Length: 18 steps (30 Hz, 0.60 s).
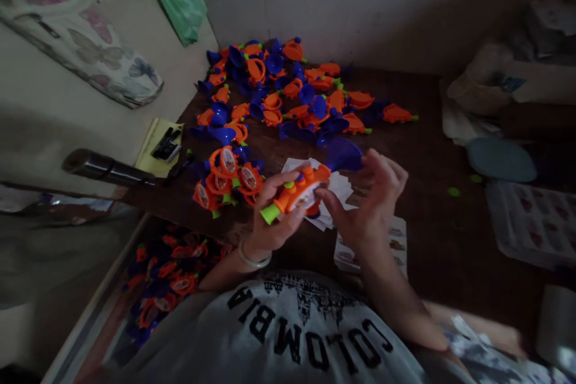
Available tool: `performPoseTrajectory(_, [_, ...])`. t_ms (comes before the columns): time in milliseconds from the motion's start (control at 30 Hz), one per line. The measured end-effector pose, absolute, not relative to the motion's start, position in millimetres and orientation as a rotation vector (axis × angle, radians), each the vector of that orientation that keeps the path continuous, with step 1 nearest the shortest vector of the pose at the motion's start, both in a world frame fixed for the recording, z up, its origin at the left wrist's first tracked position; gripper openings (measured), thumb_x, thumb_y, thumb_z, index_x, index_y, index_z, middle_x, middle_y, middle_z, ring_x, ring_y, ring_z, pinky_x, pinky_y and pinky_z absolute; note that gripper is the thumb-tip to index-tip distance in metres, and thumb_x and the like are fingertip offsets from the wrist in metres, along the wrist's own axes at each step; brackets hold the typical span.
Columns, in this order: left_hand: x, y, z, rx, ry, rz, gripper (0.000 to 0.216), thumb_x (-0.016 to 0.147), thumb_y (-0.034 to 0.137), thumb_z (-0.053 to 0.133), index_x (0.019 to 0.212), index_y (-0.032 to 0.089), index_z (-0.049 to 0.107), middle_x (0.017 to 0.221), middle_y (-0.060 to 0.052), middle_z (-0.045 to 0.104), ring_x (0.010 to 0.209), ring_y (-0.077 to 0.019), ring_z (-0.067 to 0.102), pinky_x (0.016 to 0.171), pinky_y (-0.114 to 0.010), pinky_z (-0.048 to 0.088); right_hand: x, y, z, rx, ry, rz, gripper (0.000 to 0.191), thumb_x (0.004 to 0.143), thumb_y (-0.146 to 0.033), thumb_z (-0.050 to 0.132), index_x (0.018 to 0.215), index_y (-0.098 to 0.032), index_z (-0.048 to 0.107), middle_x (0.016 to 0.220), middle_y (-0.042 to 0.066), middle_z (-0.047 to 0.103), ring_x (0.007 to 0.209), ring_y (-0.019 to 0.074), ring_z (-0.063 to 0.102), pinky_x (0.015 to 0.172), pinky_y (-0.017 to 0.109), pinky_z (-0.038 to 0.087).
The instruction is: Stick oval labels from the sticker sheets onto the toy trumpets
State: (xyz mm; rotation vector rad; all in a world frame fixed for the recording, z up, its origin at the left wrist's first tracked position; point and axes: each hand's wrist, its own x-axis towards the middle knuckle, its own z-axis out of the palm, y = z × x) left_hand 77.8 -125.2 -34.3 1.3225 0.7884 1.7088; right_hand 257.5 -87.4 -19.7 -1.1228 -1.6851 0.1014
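Observation:
My left hand (pixel 274 210) is closed round an orange toy trumpet (pixel 294 195) with a lime green mouthpiece and a blue bell that points right. A pale oval sticker shows on the side of its body. The thumb of my right hand (pixel 366 201) touches the sticker's edge, while its other fingers are spread apart beside the bell. Beneath the hands lie loose white papers (pixel 339 189), partly hidden. Close to my right wrist is a stack of sticker sheets (pixel 398 240).
A large heap of toy trumpets (pixel 274 96) covers the table's back. Several stickered ones (pixel 227 177) sit left of my hands. More fill a container (pixel 166 276) below the table's left edge. A yellow pad (pixel 155 159) and a clear sheet of stickers (pixel 531 222) flank the work area.

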Motion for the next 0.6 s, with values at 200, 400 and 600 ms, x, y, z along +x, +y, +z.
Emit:
performPoseTrajectory(200, [-75,-110,-32,0.739,1.281,2.314,0.048,0.094,0.063,0.060,0.115,0.020,0.067,0.110,-0.006,0.078,0.115,-0.0235,0.075,0.110,-0.042,0.058,223,-24,-50,-1.062,-1.893,0.813,0.092,0.090,-0.077,0.062,0.160,-0.024,0.034,0.143,0.019,0.059,0.107,0.0286,0.069,0.090,0.051,0.063])
performPoseTrajectory(400, [-164,-111,-75,0.496,1.507,2.025,0.042,0.101,0.054,0.057,0.097,0.014,0.072,0.098,-0.008,0.081,0.114,-0.0213,0.076,0.114,-0.037,0.054,127,18,-77,-1.144,-2.163,1.476,0.117,0.085,-0.088,0.055,0.168,-0.010,0.027,0.174,0.026,0.031,0.162,0.0389,0.035,0.133,0.056,0.030])
performPoseTrajectory(600, [-163,-126,-107,0.403,1.477,1.838,0.037,0.095,0.051,0.065,0.103,0.018,0.078,0.086,-0.004,0.082,0.094,-0.0225,0.081,0.092,-0.034,0.065,88,17,-97,-1.146,-2.241,1.652,0.129,0.068,-0.090,0.072,0.169,-0.022,0.030,0.179,0.021,0.024,0.166,0.0417,0.026,0.136,0.060,0.019])
